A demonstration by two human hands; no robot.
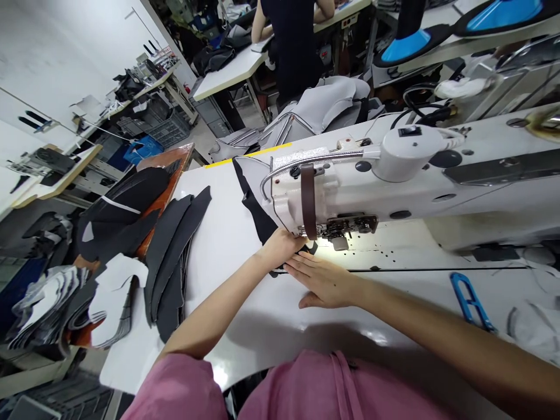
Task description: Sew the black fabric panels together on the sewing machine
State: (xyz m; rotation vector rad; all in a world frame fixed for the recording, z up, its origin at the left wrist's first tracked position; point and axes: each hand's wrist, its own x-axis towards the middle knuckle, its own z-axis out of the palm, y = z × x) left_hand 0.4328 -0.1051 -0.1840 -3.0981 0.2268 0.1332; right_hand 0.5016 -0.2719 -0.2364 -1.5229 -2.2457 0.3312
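Observation:
A long black fabric piece (259, 217) lies on the white sewing table (223, 233), running under the head of a white sewing machine (291, 204). My left hand (280, 248) is closed on this fabric just left of the needle area, its fingertips partly hidden. Flat beside it, my right hand (326, 281) has its fingers stretched out and the tips resting on the fabric's near edge. The machine's lamp lights the metal plate (363, 248) close to both hands. The needle itself is hidden.
Stacked dark fabric pieces (170, 256) lie to the left, beside white-topped cut pieces (118, 291). A blue thread snipper (471, 300) lies at right. Grey material (324, 105) is heaped behind the machine. A person in dark clothing (291, 44) is at a table beyond.

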